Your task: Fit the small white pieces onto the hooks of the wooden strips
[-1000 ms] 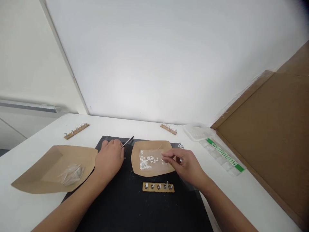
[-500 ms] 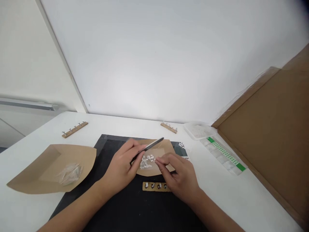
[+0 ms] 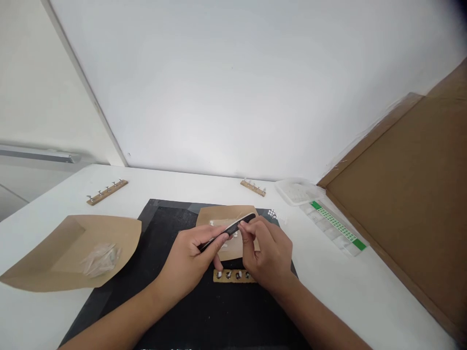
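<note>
While the left hand point(image 3: 193, 252) grips a slim, flat black file with a pale edge point(image 3: 233, 230) between thumb and fingers, the right hand point(image 3: 269, 248) brings its thumb and forefinger into a narrow pinch against the file near its far end; whether a tiny piece sits between those fingertips, I cannot tell. The file slants up and away to the right, above a shallow brown paper tray point(image 3: 211, 214). Small white oval pieces point(image 3: 235, 235) lie in that tray, partly hidden by the hands. Just nearer than the tray, a short wooden strip with round metal studs point(image 3: 233, 280) rests on a black mat point(image 3: 204, 311), its right end behind the right hand. Left of the hands, a larger brown paper tray point(image 3: 44, 255) holds a crumpled clear plastic bag point(image 3: 100, 260). Farther back on the white table point(image 3: 182, 182), one wooden strip with metal stands point(image 3: 107, 193) lies at the left and another, smaller-looking strip point(image 3: 253, 188) near the wall. To the right are a clear plastic box point(image 3: 297, 191), a clear compartmented case with a green label point(image 3: 337, 225) and a large brown cardboard panel point(image 3: 408, 194).
</note>
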A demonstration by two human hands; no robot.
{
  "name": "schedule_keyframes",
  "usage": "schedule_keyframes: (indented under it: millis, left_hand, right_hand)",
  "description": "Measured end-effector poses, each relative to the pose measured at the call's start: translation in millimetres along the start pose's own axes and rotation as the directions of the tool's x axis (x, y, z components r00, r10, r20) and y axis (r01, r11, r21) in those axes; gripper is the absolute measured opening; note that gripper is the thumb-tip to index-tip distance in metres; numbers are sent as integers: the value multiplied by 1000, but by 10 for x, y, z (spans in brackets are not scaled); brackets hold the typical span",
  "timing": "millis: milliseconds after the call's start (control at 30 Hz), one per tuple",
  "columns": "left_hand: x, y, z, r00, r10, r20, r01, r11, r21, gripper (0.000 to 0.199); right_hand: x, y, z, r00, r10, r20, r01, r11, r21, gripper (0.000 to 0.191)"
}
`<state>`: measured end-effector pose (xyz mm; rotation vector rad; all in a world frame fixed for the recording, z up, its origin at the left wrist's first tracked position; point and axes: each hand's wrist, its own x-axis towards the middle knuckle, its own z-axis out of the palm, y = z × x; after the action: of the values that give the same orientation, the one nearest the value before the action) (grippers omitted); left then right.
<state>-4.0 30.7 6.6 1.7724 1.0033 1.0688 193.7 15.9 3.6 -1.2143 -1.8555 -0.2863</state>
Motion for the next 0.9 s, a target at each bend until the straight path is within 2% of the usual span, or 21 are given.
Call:
schedule_keyframes:
  millis: [133,267,367,433,600,733,900]
  left_hand:
    - [-28,48,16,997,-8,-74,12,998,55,24]
    - [-56,78,23,984,120,-134,-98,982,161,24]
    - [-55,92,19,956,239,-171,-192,949,251,24]
    - [-50,100,13,943,275,-187,-215,933,289,24]
    - [-64,109,7,949,258,-183,-202,940,275,24]
    - [-79,103,27,949,249,-193,-194,945,263,24]
    - [-71,80,65,937,293,-193,-226,925,307,23]
  right_hand:
    - [39,-44,35,998,-40,42,41,998,-41,24]
    - [58,-75,51,989,-85,119,93,993,-65,27]
    - [84,-58,77,993,-51,102,55,998,-35,28]
    - [93,-52,98,996,-17,85,17,1000,6,29]
    - [82,-52,103,995,-32,99,26,998,60,27]
    - [129,-9,71,997,-8,77,6,1000,16,28]
    - [133,-50,82,995,18,102,-19,1000,7,26]
